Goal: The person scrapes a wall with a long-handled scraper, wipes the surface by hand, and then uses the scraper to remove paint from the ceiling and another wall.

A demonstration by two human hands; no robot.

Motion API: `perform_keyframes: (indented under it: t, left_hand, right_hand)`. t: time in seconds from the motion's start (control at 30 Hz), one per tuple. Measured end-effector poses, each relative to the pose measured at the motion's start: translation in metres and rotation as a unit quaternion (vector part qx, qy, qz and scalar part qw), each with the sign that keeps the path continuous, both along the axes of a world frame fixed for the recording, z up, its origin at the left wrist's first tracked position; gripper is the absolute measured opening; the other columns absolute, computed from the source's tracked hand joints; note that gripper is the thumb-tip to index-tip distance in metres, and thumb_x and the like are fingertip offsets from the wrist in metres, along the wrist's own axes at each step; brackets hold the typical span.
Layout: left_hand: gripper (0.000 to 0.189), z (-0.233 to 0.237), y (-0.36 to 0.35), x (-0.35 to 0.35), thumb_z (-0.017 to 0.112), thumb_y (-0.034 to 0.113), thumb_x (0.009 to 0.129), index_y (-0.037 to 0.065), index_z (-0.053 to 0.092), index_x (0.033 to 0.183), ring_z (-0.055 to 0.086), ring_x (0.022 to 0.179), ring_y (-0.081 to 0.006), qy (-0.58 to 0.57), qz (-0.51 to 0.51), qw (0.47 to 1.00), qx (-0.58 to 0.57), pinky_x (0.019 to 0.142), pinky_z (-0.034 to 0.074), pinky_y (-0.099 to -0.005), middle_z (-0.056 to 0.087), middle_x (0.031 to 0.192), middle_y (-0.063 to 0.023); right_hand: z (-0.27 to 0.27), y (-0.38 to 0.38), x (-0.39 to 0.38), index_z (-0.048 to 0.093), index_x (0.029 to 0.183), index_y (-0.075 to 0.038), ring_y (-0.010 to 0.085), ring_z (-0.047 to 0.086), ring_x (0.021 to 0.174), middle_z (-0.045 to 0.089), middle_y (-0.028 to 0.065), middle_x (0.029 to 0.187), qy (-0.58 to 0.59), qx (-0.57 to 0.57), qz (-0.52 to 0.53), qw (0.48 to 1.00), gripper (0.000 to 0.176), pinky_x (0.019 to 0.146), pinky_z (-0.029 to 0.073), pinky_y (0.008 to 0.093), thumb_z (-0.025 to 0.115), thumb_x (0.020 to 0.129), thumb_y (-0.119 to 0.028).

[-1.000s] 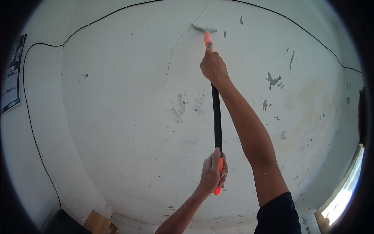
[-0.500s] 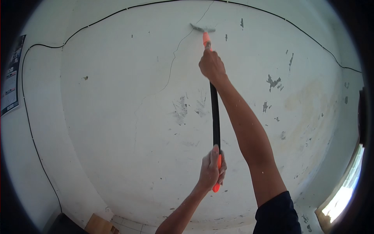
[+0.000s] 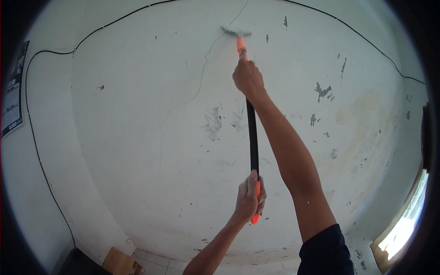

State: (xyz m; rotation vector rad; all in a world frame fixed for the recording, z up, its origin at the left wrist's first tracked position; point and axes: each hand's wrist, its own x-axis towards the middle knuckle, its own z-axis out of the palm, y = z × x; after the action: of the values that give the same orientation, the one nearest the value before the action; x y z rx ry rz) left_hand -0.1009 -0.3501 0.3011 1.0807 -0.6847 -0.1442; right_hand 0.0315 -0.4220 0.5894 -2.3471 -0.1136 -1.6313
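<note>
Both my hands hold a long-handled scraper (image 3: pixel 252 137) against the wall, its black shaft running nearly upright. Its wide grey blade (image 3: pixel 236 32) lies at the wall beside a thin crack, dusted with pale powder. My right hand (image 3: pixel 248 77) is closed around the upper shaft, just under the orange neck, index finger stretched along it. Lower down, my left hand (image 3: pixel 248 197) wraps the orange end grip with its thumb up along the shaft; pale dust coats that hand.
The white wall (image 3: pixel 137 137) has grey chipped patches (image 3: pixel 323 90) and scuffs. A black cable (image 3: pixel 46 183) runs along the left and top. A poster (image 3: pixel 14 94) hangs at left. Below it are a dark object (image 3: pixel 80 263) and a wooden piece (image 3: pixel 118 261). A bright window (image 3: pixel 405 227) is at lower right.
The scraper's blade and my right hand have shifted slightly left and up in view. The whole view has also moved a little. Both hands keep their hold.
</note>
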Motion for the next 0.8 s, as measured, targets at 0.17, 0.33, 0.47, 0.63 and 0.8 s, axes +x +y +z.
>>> perform_keyframes:
  t: [0.17,0.33,0.47,0.63,0.8]
  left_hand:
    - [0.056,0.022,0.01,0.002,0.029,0.057,0.108,0.01,0.042,0.08,0.037,0.032,-0.0074,-0.014,-0.011,1.0,-0.015,0.03,0.036,-0.0249,0.041,0.053,0.0023]
    - [0.056,-0.056,0.009,-0.02,0.03,0.054,0.109,0.009,0.042,0.079,0.039,0.034,-0.0084,0.044,0.0,0.999,0.01,0.032,0.038,-0.0259,0.041,0.052,0.002]
    - [0.056,-0.15,0.009,-0.048,0.03,0.054,0.109,0.008,0.045,0.081,0.039,0.035,-0.0085,0.084,-0.011,0.996,0.008,0.033,0.038,-0.0259,0.042,0.053,0.0015]
    - [0.055,-0.19,0.013,-0.054,0.033,0.055,0.108,0.006,0.048,0.088,0.038,0.037,-0.0076,0.135,-0.045,0.99,-0.002,0.034,0.037,-0.0253,0.043,0.055,0.001]
    - [0.056,-0.191,0.01,-0.047,0.033,0.056,0.108,0.006,0.048,0.088,0.038,0.037,-0.0073,0.128,-0.027,0.991,0.006,0.034,0.036,-0.025,0.043,0.055,0.0013]
  right_hand:
    - [0.023,0.002,0.006,0.03,0.151,0.008,0.045,0.071,0.088,0.068,0.0287,0.092,0.022,-0.017,0.005,1.0,0.063,0.076,0.058,0.0513,0.051,0.094,-0.008]
    - [-0.067,0.009,-0.008,0.026,0.156,0.001,0.0454,0.07,0.082,0.067,0.0298,0.094,0.036,0.015,0.007,0.999,0.067,0.073,0.058,0.0515,0.053,0.096,-0.011]
    - [-0.169,0.008,-0.014,0.021,0.16,-0.003,0.0406,0.066,0.061,0.063,0.0229,0.067,0.048,0.022,0.027,0.998,0.071,0.061,0.054,0.0497,0.054,0.097,-0.008]
    - [-0.205,0.009,-0.025,0.022,0.159,0.0,0.0385,0.063,0.053,0.059,0.0202,0.059,0.063,0.065,0.096,0.991,0.066,0.054,0.05,0.0473,0.052,0.101,-0.01]
    - [-0.2,0.01,-0.028,0.019,0.158,0.003,0.0397,0.063,0.054,0.061,0.0207,0.061,0.088,0.058,0.087,0.991,0.067,0.053,0.051,0.0477,0.051,0.102,-0.011]
